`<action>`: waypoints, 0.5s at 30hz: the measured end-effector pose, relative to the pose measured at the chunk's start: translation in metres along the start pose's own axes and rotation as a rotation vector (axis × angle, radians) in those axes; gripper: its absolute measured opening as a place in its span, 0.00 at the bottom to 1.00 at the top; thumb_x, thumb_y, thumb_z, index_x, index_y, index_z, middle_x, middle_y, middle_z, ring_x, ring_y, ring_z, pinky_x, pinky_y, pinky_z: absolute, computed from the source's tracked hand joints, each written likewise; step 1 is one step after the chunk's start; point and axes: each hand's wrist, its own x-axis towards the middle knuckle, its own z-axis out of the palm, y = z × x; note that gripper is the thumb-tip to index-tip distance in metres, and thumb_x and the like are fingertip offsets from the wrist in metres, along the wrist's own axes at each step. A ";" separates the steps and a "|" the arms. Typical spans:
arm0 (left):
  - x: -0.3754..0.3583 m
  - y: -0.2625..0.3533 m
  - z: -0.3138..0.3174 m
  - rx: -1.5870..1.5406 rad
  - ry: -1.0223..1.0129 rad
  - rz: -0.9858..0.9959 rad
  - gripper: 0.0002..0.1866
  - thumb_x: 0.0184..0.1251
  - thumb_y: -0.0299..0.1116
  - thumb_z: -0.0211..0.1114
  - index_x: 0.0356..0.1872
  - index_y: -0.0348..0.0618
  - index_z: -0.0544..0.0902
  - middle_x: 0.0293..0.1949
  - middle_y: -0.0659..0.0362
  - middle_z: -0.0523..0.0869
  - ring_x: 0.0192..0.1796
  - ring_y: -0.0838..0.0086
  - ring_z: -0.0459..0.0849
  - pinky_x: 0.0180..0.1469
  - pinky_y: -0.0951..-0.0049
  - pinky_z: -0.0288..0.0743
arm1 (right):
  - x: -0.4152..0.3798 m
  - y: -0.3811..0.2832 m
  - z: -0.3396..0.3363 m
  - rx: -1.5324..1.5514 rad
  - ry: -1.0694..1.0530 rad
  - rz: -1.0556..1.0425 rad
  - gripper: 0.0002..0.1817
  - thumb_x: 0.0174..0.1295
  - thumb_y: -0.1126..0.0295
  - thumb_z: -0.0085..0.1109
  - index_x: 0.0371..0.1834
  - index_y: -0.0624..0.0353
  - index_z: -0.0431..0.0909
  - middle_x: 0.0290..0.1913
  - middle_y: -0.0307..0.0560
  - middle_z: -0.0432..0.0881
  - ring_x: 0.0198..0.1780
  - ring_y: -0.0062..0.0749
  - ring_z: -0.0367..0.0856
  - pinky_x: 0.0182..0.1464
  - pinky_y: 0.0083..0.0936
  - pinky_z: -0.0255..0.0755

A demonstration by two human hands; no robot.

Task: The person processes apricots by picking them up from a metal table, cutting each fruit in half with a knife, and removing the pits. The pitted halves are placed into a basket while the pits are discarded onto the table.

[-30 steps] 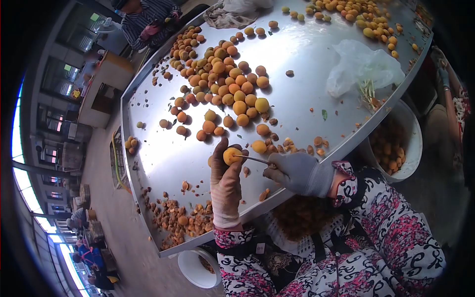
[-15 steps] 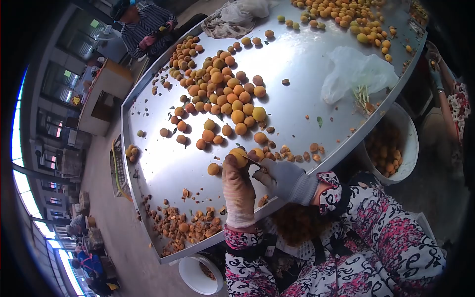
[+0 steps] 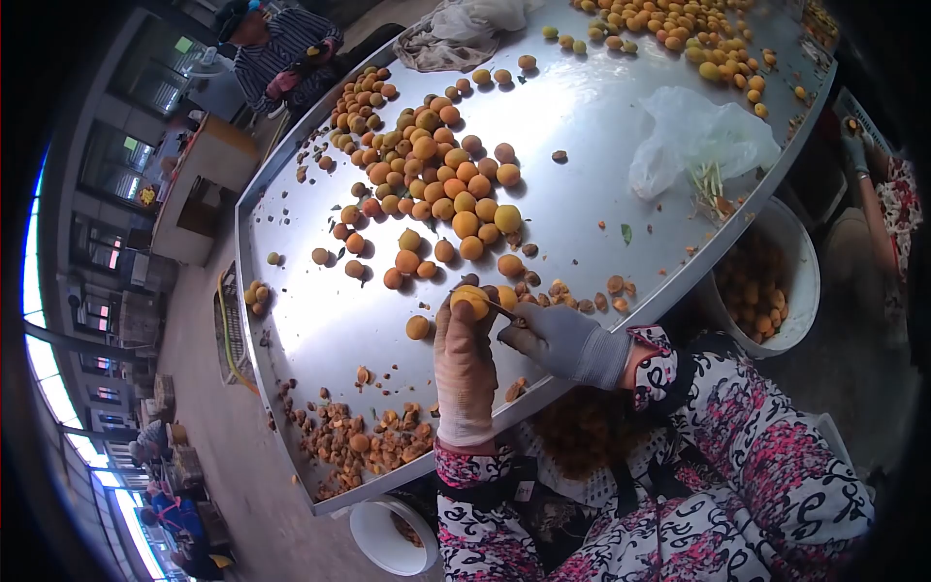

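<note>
My left hand [image 3: 465, 367], in a pale, stained glove, grips a yellow-orange apricot [image 3: 469, 303] over the table's near edge. In a grey glove, my right hand [image 3: 570, 343] is closed around a small knife [image 3: 501, 311], whose thin blade reaches to the side of that apricot. The handle is mostly hidden in the fingers. Beside the held fruit lies another apricot [image 3: 506, 297], partly covered. A single apricot [image 3: 418, 328] rests just left of my left hand. Beyond both hands spreads a heap of whole apricots [image 3: 427, 165].
The metal table [image 3: 582, 204] has a raised rim. Pits and scraps [image 3: 359, 441] lie at its near left corner. A clear plastic bag [image 3: 698, 141] lies at right, above a white bucket [image 3: 800, 281] of apricots. Another white bucket [image 3: 388, 538] stands below. A person [image 3: 286, 58] works across the table.
My right hand has shifted slightly right and the knife blade shows more. The apricot in my left hand has turned a little.
</note>
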 end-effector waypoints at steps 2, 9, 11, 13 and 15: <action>-0.006 0.009 0.007 0.163 -0.052 0.119 0.25 0.65 0.46 0.57 0.54 0.37 0.69 0.42 0.55 0.79 0.49 0.69 0.77 0.55 0.70 0.67 | -0.001 -0.004 -0.009 0.010 -0.027 -0.016 0.21 0.64 0.51 0.44 0.42 0.59 0.69 0.30 0.59 0.78 0.36 0.54 0.79 0.38 0.42 0.72; -0.005 -0.009 0.011 -0.317 -0.052 -0.034 0.23 0.67 0.48 0.55 0.49 0.36 0.71 0.43 0.55 0.78 0.47 0.71 0.77 0.54 0.72 0.69 | -0.005 -0.002 0.013 -0.013 0.103 -0.045 0.17 0.63 0.56 0.49 0.42 0.60 0.70 0.28 0.59 0.77 0.34 0.55 0.78 0.34 0.40 0.71; -0.004 -0.008 0.015 -0.211 0.010 -0.029 0.24 0.64 0.51 0.56 0.45 0.36 0.74 0.36 0.55 0.81 0.42 0.67 0.80 0.52 0.69 0.71 | -0.006 0.003 0.013 0.015 0.111 -0.043 0.17 0.63 0.56 0.49 0.41 0.60 0.70 0.27 0.59 0.77 0.34 0.56 0.78 0.34 0.41 0.71; -0.005 0.000 0.016 -0.021 0.009 0.069 0.24 0.66 0.50 0.55 0.47 0.36 0.72 0.38 0.56 0.81 0.42 0.68 0.80 0.51 0.70 0.72 | -0.005 0.004 0.008 0.000 0.118 -0.029 0.16 0.63 0.56 0.49 0.39 0.60 0.70 0.26 0.59 0.77 0.33 0.55 0.78 0.33 0.41 0.70; -0.005 0.003 0.014 0.263 0.109 0.108 0.23 0.67 0.49 0.53 0.48 0.37 0.72 0.39 0.57 0.80 0.42 0.69 0.80 0.50 0.71 0.71 | -0.005 -0.001 0.005 0.003 0.092 -0.006 0.16 0.63 0.56 0.49 0.38 0.60 0.70 0.26 0.58 0.77 0.33 0.55 0.78 0.32 0.41 0.70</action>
